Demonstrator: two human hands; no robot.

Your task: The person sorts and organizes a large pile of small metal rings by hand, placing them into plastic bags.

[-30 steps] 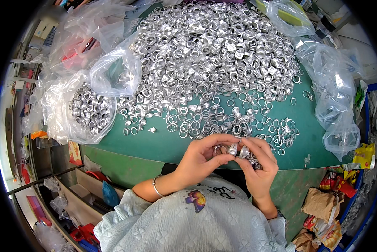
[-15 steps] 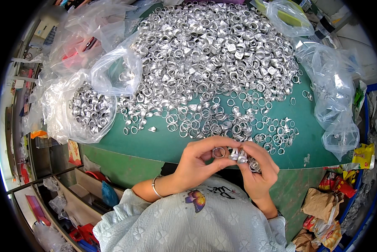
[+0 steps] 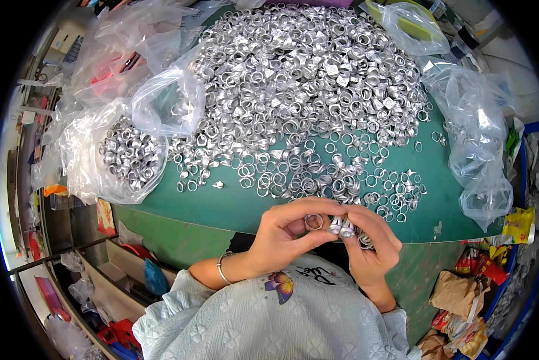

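Both my hands meet just above the near edge of the green table (image 3: pixel 233 210). My left hand (image 3: pixel 284 231) is closed, with a silver ring (image 3: pixel 314 222) standing upright between its fingers. In my right hand (image 3: pixel 371 249), also closed, several silver rings (image 3: pixel 365 241) are tucked in the fingers. Where the fingertips come together, two rings with broad tops (image 3: pixel 341 229) sit side by side, touched by both hands. A big heap of silver rings (image 3: pixel 305 72) covers the far part of the table, and looser rings (image 3: pixel 281 174) lie spread between it and my hands.
At the left, a clear plastic bag (image 3: pixel 86 162) holds many rings, with another clear bag (image 3: pixel 191 108) beside it. Clear bags (image 3: pixel 476 144) hang over the table's right edge. Lower left are wooden compartments (image 3: pixel 110 270); lower right, a brown paper bag (image 3: pixel 458 291) and colourful packets.
Both hands stay nearly in place, shifted very slightly downward. The rings between the fingertips have turned a little; the same rings stay held.
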